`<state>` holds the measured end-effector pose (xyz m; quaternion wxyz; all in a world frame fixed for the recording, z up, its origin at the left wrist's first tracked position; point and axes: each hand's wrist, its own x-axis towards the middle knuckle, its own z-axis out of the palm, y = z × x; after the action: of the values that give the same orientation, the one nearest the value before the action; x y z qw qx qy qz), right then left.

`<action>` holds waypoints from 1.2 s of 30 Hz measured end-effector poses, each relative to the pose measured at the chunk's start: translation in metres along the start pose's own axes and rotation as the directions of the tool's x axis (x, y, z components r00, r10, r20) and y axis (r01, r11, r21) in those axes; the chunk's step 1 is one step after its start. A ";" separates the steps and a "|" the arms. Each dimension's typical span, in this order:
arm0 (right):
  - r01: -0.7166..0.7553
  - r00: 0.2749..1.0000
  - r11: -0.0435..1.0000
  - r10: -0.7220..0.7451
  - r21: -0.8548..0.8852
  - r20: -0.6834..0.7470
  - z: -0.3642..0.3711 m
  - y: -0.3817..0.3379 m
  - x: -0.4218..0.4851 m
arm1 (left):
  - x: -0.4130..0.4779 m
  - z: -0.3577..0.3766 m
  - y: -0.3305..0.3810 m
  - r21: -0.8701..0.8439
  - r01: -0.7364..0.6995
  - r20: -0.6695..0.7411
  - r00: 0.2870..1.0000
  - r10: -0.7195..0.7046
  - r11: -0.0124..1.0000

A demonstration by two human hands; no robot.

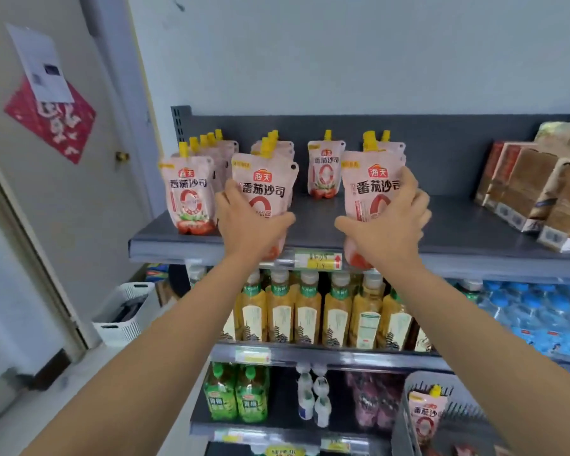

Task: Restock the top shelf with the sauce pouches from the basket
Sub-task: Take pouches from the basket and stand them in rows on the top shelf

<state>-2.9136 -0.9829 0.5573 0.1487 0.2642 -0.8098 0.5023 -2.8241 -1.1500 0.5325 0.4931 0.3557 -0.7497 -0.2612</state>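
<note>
My left hand (249, 222) grips a pink sauce pouch (265, 179) with a yellow cap at the front edge of the dark top shelf (316, 230). My right hand (390, 225) grips a second pink pouch (369, 182) over the same edge, further right. Several more pouches stand in rows on the shelf: one row at the left (190, 192), one behind the left-hand pouch, a single pouch (324, 167) at the back centre. A grey basket (408, 419) at the lower right holds another pouch (425, 413).
Brown boxes (533, 189) fill the right end of the top shelf. Yellow drink bottles (310, 311) line the shelf below, with blue water bottles (537, 314) to their right. Green bottles (236, 393) stand lower. A white crate (125, 311) sits on the floor by a door (46, 192).
</note>
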 end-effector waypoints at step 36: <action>0.027 0.998 0.988 -0.019 0.153 -0.054 0.170 -0.002 0.062 | 0.117 0.118 -0.054 -0.217 0.067 0.114 0.993 -0.042 0.974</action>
<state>-2.9592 -1.1522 0.5137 0.1546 0.2708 -0.7614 0.5684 -2.9489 -1.2707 0.5128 0.4808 0.3045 -0.7316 -0.3752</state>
